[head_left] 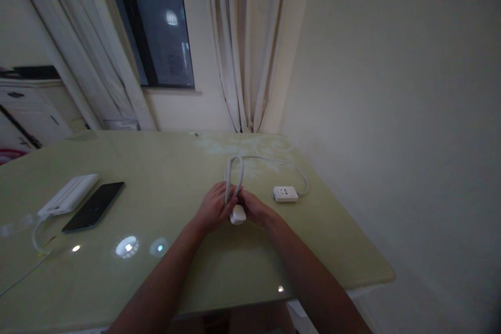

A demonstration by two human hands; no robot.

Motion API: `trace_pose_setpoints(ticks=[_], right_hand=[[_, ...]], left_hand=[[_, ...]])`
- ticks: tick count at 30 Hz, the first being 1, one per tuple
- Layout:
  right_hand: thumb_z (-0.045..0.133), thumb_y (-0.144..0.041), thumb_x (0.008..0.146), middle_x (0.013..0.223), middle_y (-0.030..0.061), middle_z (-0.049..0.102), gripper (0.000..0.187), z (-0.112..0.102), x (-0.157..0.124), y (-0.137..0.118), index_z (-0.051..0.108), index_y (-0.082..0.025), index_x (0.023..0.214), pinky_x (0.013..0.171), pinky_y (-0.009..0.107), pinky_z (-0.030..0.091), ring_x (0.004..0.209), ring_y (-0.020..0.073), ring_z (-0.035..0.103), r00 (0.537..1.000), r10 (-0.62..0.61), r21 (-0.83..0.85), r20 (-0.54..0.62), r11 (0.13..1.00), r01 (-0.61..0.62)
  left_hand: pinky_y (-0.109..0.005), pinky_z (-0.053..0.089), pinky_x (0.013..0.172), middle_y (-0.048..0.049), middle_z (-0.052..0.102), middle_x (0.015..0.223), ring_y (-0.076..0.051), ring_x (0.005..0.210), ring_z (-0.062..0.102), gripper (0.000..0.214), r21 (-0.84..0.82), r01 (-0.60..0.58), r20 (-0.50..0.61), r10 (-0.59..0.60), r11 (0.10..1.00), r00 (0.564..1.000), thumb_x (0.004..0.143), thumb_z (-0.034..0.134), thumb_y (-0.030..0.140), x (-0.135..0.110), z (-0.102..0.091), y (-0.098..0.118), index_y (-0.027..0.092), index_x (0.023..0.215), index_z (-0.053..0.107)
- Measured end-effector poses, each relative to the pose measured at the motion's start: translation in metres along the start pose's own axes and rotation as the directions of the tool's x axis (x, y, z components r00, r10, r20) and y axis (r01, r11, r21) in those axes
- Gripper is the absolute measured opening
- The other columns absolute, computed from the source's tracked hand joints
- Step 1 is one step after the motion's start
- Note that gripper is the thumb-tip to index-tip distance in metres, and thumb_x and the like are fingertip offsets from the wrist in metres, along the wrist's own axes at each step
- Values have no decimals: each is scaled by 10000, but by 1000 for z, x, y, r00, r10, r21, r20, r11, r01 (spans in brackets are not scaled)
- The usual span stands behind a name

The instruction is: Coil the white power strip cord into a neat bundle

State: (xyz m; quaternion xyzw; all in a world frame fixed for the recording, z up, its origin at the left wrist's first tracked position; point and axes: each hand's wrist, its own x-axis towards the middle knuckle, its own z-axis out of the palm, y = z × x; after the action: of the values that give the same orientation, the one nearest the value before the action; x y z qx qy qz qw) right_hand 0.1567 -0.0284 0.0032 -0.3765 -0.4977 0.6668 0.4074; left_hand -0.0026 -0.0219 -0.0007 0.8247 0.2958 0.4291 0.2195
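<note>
A pale extension cord (241, 167) is bent into a loop that stands up between my two hands near the middle of the table. My left hand (215, 206) is closed on the loop's lower part. My right hand (252, 206) is also closed around the bundled cord, its fingertips partly hidden. Just below the fingers a white plug end (237, 215) sticks out toward me; its prongs are not visible. From the loop the cord curves across the tabletop to the right and ends in a small white socket block (285, 194) lying flat.
On the left of the pale green table (156, 162) lie a white power bank (69, 194) with a white cable and a dark phone (94, 206). A small dark bit (195, 134) sits at the far edge. A wall (391, 115) borders the right side.
</note>
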Motion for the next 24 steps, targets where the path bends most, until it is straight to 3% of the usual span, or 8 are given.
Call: trace_pose_setpoints(ticks=[4, 7, 11, 14, 16, 20, 22, 24], right_hand=[[642, -383, 876, 787, 22, 666, 225, 0, -2, 1, 661, -165, 929, 710, 289, 565, 723, 149, 631, 986, 115, 206, 122, 969, -138], [670, -462, 839, 773, 18, 644, 298, -1, 0, 3, 648, -171, 899, 702, 300, 555, 691, 141, 598, 994, 29, 190, 108, 981, -49], [478, -526, 895, 669, 24, 588, 408, 0, -3, 0, 600, -178, 720, 674, 282, 497, 665, 154, 565, 981, -186, -155, 49, 969, 192], [434, -445, 934, 671, 23, 563, 415, 0, -8, -5, 565, -184, 640, 712, 277, 456, 686, 150, 537, 904, -428, -540, -2, 761, 359], [468, -407, 942, 712, 22, 562, 372, -1, -9, -7, 580, -184, 665, 740, 278, 447, 702, 146, 522, 837, -545, -689, -46, 624, 369], [583, -372, 895, 1064, 98, 641, 286, -8, -8, -9, 651, -171, 1087, 867, 327, 492, 933, 203, 592, 716, -686, -773, -129, 522, 361], [634, -356, 872, 1384, 166, 548, 544, -12, -8, -11, 539, -171, 1375, 1053, 406, 443, 1251, 265, 527, 667, -742, -793, -59, 441, 420], [619, -340, 903, 1526, 169, 457, 630, -15, -9, -14, 451, -190, 1492, 1169, 448, 347, 1420, 275, 410, 680, -726, -779, 98, 369, 506]], left_hand=[[-453, 439, 1059, -126, 742, 1048, -295, 1059, 650, 368, -115, 33, -137, -49, 993, 989, 949, 561, 487, -3, -1, -2, 222, 1093, 771], [-404, 482, 952, -123, 726, 992, -271, 969, 655, 420, -172, 77, -215, -114, 982, 970, 941, 559, 554, -4, 0, 0, 200, 1043, 761], [-306, 472, 696, -35, 628, 675, -188, 663, 587, 476, -300, 206, -225, -279, 932, 934, 969, 491, 601, -1, 5, 6, 184, 966, 721], [-257, 374, 549, 13, 509, 561, -132, 530, 455, 521, -450, 294, -240, -431, 843, 870, 928, 526, 651, 4, 11, 12, 185, 711, 612], [-245, 317, 500, 23, 465, 550, -115, 514, 403, 528, -531, 349, -235, -530, 772, 815, 864, 603, 650, 8, 13, 17, 193, 611, 526], [-221, 258, 457, 42, 392, 517, -92, 477, 335, 418, -664, 456, -13, -618, 593, 786, 825, 637, 493, 8, 9, 28, 195, 576, 481], [-208, 257, 451, 49, 384, 530, -76, 466, 315, 368, -714, 515, 174, -592, 474, 787, 805, 661, 432, 5, 3, 33, 192, 597, 475], [-199, 252, 436, 62, 355, 535, -62, 447, 284, 368, -725, 602, 375, -542, 334, 752, 812, 682, 417, 3, -4, 40, 195, 622, 457]])
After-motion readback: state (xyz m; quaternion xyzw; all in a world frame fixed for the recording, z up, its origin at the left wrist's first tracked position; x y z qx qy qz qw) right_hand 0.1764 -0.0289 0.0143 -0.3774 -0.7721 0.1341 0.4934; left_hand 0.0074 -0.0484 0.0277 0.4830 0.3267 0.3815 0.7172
